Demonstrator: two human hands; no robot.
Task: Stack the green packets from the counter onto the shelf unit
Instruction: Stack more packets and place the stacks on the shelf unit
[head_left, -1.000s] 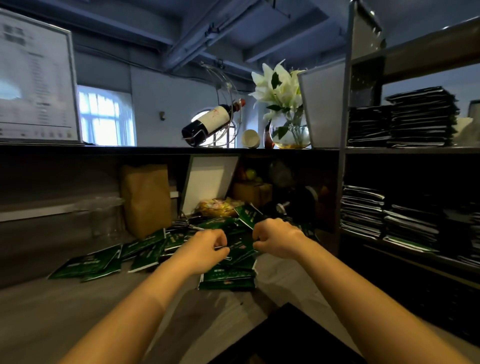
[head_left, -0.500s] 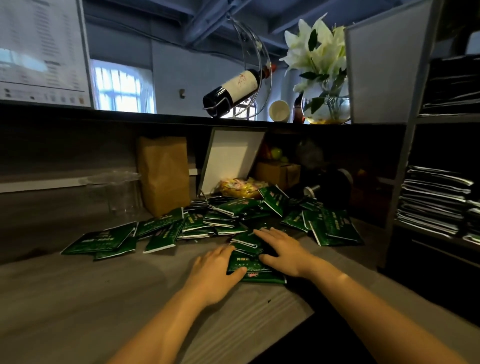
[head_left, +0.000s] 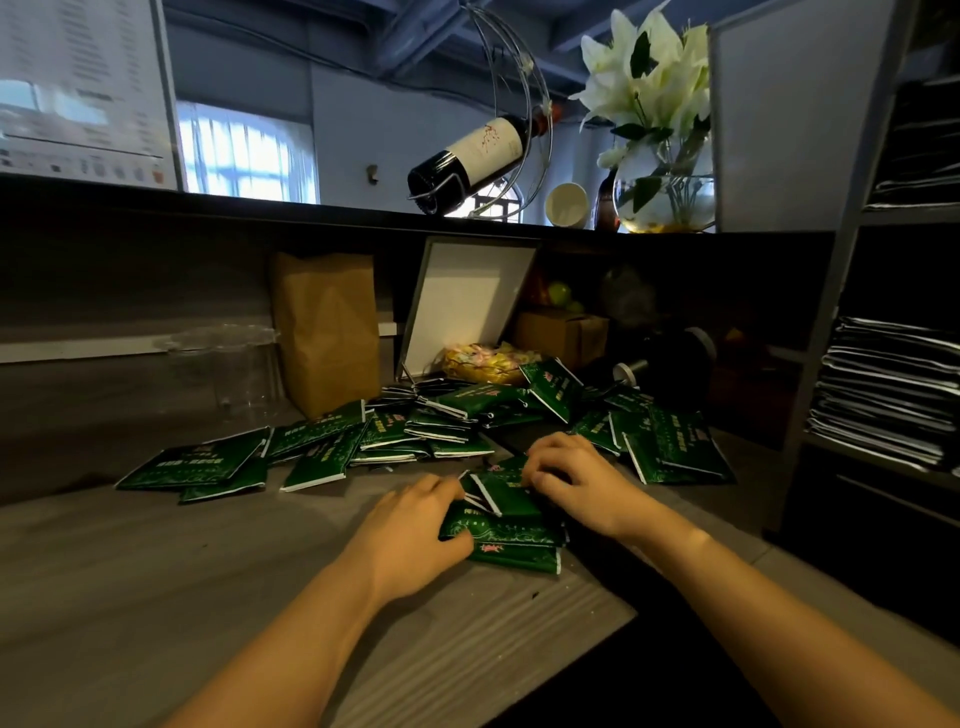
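Note:
Several green packets (head_left: 322, 452) lie scattered across the grey counter (head_left: 156, 582). Close to me sits a small stack of green packets (head_left: 511, 540). My left hand (head_left: 410, 530) grips the stack's left side, thumb curled under its edge. My right hand (head_left: 576, 480) rests on top of the stack with curled fingers pinching the upper packets. The shelf unit (head_left: 841, 291) stands at the right, with stacked dark packets (head_left: 888, 389) on its shelves.
A brown paper bag (head_left: 327, 327), a clear plastic container (head_left: 234, 364), a leaning white board (head_left: 467, 301) and a yellow bag of sweets (head_left: 483, 361) stand behind the packets. On the ledge above are a wine bottle (head_left: 472, 153) and a vase of lilies (head_left: 660, 156).
The view has tilted down and closer to the counter. Both hands lowered onto the near stack, and their fingers have curled round its packets.

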